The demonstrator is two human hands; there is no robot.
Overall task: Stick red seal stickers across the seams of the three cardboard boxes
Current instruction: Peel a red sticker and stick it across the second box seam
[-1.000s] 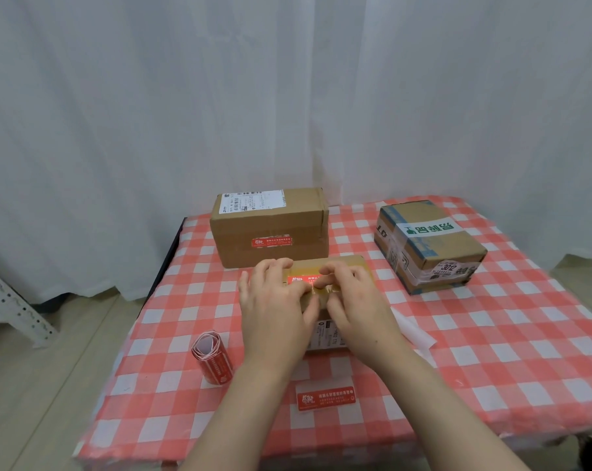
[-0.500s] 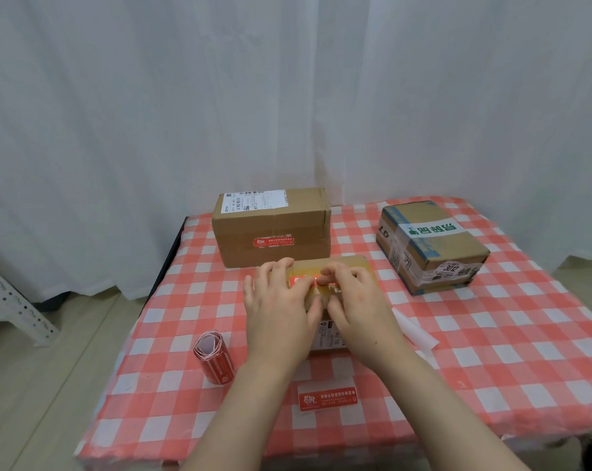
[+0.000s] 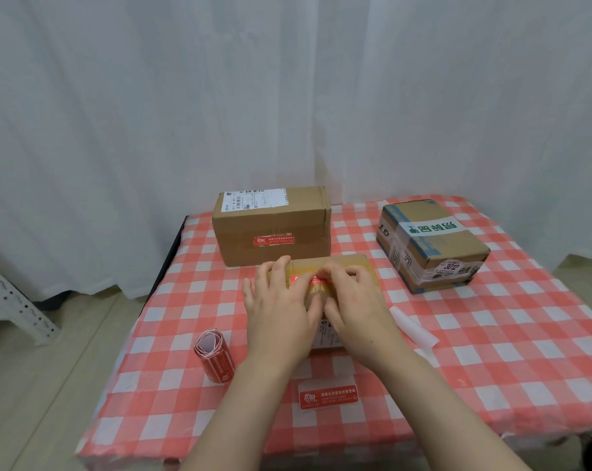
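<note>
Though they have barely shifted since a second ago, the left hand [image 3: 281, 314] and right hand [image 3: 352, 307] press flat, gripping nothing, on a red rectangular seal sticker [image 3: 303, 278] atop the small brown cardboard box [image 3: 355, 263] mid-table; nearly sealed, I'd judge; the blue-taped cardboard box [image 3: 430, 246] shows none.

**One number, two letters legible**

At 2 o'clock on the desk [image 3: 512, 338], the brown cardboard box with blue tape [image 3: 437, 248] carries "3012" on a white label [image 3: 453, 267] and upside-down "GT" on its side. White print on the loose red seal sticker [image 3: 328, 397] at 6 o'clock is too small to read.
</note>
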